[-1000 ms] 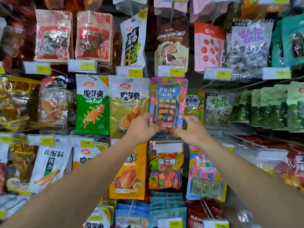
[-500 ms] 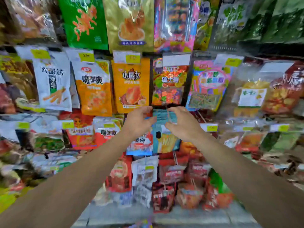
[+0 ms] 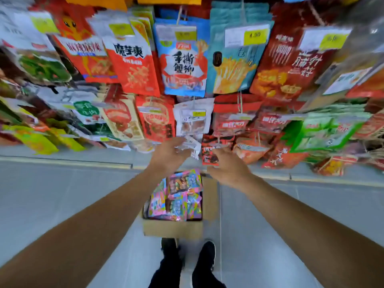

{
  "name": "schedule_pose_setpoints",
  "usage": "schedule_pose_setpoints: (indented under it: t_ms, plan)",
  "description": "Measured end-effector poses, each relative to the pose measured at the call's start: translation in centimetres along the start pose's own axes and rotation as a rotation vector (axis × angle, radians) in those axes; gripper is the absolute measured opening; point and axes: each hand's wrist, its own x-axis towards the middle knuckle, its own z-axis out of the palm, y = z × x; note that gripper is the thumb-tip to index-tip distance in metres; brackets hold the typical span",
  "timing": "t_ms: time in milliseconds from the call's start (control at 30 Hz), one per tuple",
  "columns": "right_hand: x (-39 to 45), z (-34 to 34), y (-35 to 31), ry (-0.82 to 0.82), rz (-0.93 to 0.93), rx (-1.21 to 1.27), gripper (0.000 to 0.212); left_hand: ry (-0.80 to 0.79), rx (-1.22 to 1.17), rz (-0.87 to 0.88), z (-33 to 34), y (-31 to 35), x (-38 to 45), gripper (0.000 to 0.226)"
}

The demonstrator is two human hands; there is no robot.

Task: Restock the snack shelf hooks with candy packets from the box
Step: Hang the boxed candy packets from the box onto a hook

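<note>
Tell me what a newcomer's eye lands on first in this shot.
The wall of hanging snack packets across the top grabs attention first, above all the blue crab packet at centre with the teal fries packet beside it. Next come both bare arms reaching down, left hand and right hand empty, above the cardboard box of pink candy packets on the floor, just ahead of the black shoes.
</note>
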Motion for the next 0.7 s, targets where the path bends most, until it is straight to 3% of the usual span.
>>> schedule_pose_setpoints:
  t_ms: [167, 300, 467, 700]
  plan:
    - [1.8, 9.1, 2.3, -0.175, 0.109, 0.082, 0.055, -0.113, -0.118, -0.21, 3.8, -7.9, 0.7, 0.064]
    - [3.2, 16.6, 4.5, -0.252, 0.224, 0.107, 0.051, -0.13, -0.135, -0.364, 6.7, -15.7, 1.9, 0.038]
    - [5.7, 24.2, 6.7, -0.287, 0.303, 0.175, 0.019, -0.165, -0.067, -0.451, 10.0, -24.6, 3.5, 0.037]
    - [11.3, 37.2, 9.6, -0.374, 0.397, 0.273, 0.041, -0.19, -0.109, -0.598, 15.7, -37.5, 5.0, 0.036]
